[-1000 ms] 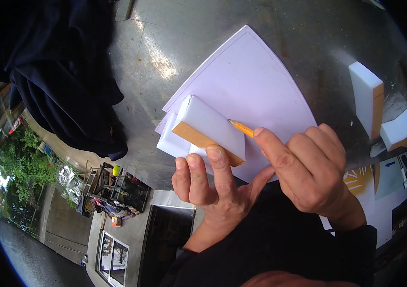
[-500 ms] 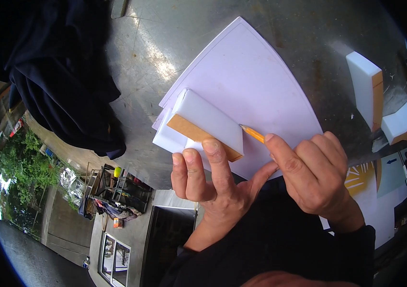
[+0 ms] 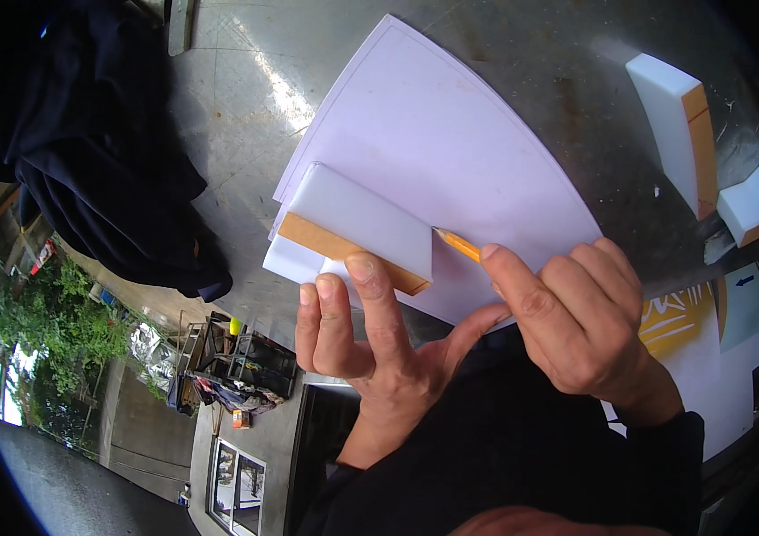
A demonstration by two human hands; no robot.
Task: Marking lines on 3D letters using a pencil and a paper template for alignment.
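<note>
A white block with a brown face point(image 3: 357, 201) rests on a large pale lilac sheet point(image 3: 451, 134) with a curved edge. The index fingertip of my left hand point(image 3: 388, 335) touches the block's brown face. The other fingers of that hand are spread and its thumb stretches right. My right hand point(image 3: 580, 326) pinches a yellow pencil point(image 3: 460, 246), whose point meets the sheet at the block's right corner. Another white piece point(image 3: 286, 259) shows under the left end of the block, partly covered by it.
A dark metal table point(image 3: 522, 45) carries the sheet. Dark cloth point(image 3: 103, 152) is heaped at the left. Two more white and brown pieces, a long one point(image 3: 670, 125) and a notched one point(image 3: 754, 201), lie at the right. Below them is a printed sheet point(image 3: 701, 375).
The view has shifted, so the sheet, block and table things appear farther left and slightly higher. The pencil point stays at the block's corner, and both hands keep nearly the same pose.
</note>
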